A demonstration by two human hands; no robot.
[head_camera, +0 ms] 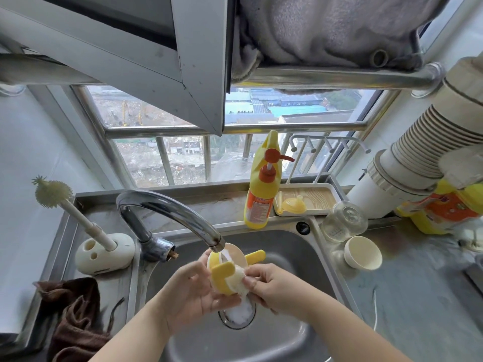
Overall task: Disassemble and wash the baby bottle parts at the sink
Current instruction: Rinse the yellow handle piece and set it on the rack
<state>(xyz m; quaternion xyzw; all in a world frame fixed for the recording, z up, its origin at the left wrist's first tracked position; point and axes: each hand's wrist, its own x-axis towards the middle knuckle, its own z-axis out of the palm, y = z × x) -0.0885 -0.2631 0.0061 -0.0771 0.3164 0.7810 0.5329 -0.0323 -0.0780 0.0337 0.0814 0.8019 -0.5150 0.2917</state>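
Over the steel sink (292, 246), under the running faucet (167, 210), my left hand (193, 291) grips a yellow bottle collar with handles (224, 270). My right hand (271, 286) pinches a small white sponge brush (239, 279) against the collar. Foam lies on the drain (239, 314). The clear glass bottle (343, 224) lies on its side on the right counter, with a cream cap (363, 253) next to it. A yellow nipple part (294, 205) sits in the wooden tray (316, 195) behind the sink.
A yellow soap pump bottle (262, 189) stands on the sink's back rim. A bottle brush (56, 195) stands in a white holder (104, 253) at left, a brown cloth (75, 309) below it. A white pipe (407, 163) and yellow detergent jug (441, 210) stand at right.
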